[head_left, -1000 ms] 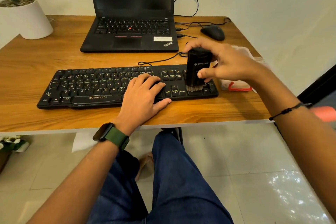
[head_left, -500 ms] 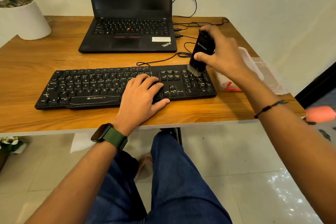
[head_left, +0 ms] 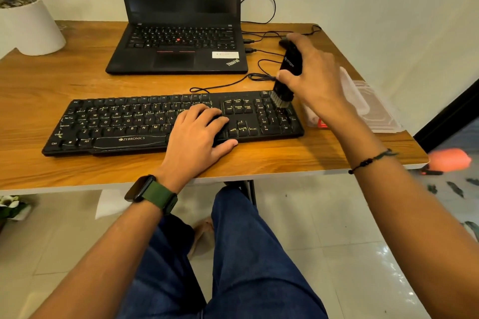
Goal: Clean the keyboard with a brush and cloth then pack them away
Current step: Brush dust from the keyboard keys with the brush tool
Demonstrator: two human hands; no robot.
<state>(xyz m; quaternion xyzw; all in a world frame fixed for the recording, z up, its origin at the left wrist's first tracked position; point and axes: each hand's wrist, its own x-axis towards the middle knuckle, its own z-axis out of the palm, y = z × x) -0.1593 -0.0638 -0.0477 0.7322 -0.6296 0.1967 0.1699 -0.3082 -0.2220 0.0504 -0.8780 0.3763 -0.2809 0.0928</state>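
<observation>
Clearly the brushing step is underway: the right hand (head_left: 315, 80) is gripping the brush (head_left: 286, 77), bristles touching the keyboard's (head_left: 145, 124) far-right keys on the surface (head_left: 272, 160), while the left hand (head_left: 197, 132) is lying flat, steadying it. Next, probably sweeping leftward.

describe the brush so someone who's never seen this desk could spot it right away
Start at the black keyboard lying in front of the laptop on the wooden desk, and go to its far right corner. The brush stands tilted there in the right hand, bristles on the number-pad keys. Unlike the flat mouse behind it, it is a tall black stick with a pale bristle tuft.
</observation>
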